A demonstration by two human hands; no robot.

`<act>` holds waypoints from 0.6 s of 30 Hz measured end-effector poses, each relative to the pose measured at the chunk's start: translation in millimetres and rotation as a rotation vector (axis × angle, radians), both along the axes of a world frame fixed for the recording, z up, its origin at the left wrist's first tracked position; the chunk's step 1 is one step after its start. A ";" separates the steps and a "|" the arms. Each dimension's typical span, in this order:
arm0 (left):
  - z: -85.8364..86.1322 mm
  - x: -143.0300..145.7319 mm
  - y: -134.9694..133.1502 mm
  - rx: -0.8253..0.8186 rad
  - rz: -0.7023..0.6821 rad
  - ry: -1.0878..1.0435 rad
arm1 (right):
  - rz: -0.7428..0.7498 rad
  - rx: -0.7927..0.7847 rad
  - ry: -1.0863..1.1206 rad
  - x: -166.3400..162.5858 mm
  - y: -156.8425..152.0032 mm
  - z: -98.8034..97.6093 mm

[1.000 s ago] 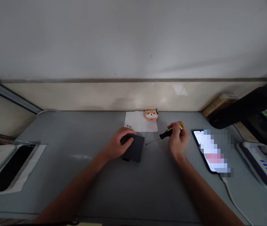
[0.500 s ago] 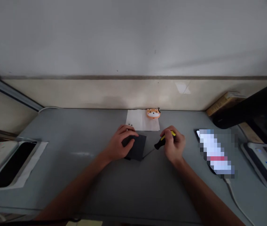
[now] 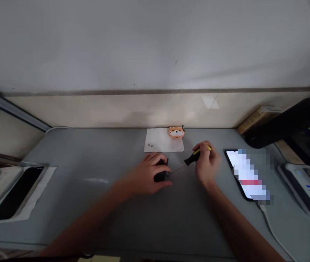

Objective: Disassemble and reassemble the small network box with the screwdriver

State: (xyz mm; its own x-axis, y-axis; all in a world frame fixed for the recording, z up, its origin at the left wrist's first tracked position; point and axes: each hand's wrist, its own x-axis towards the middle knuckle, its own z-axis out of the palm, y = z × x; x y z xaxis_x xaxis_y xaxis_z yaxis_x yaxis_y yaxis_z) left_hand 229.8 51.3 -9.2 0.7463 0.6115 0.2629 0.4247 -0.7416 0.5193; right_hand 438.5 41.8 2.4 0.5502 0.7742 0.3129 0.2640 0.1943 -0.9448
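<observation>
My left hand is wrapped over a small dark box-like device, much of it hidden under my fingers. The device's narrow side is turned towards the right. In my right hand is a screwdriver with a black and yellow handle. Its thin shaft points down and left, and the tip is at or close to the device's right side; contact is too small to make out. Behind my left hand lies a white sheet of paper with a couple of tiny dark pieces on it, perhaps screws.
An orange animal-face case sits on the paper. To the right are a lit phone on a cable, a power strip, a black cylinder and a book. A dark-screened phone lies at the left. A wall bounds the desk behind.
The device has been turned under my left hand, from its broad face showing to its narrow side. The screwdriver has moved slightly up and right with my right hand.
</observation>
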 end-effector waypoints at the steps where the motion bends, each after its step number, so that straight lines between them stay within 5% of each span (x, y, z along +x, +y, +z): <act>1: -3.7 1.5 1.3 0.005 0.004 -0.009 | -0.030 -0.014 0.021 0.8 0.9 1.1; 9: -1.9 1.1 22.7 -0.008 -0.004 -0.034 | -0.141 -0.074 0.196 4.4 8.7 2.0; 18: -3.6 -24.1 93.9 -0.031 0.363 -0.005 | -0.300 -0.161 0.443 11.0 19.8 -6.6</act>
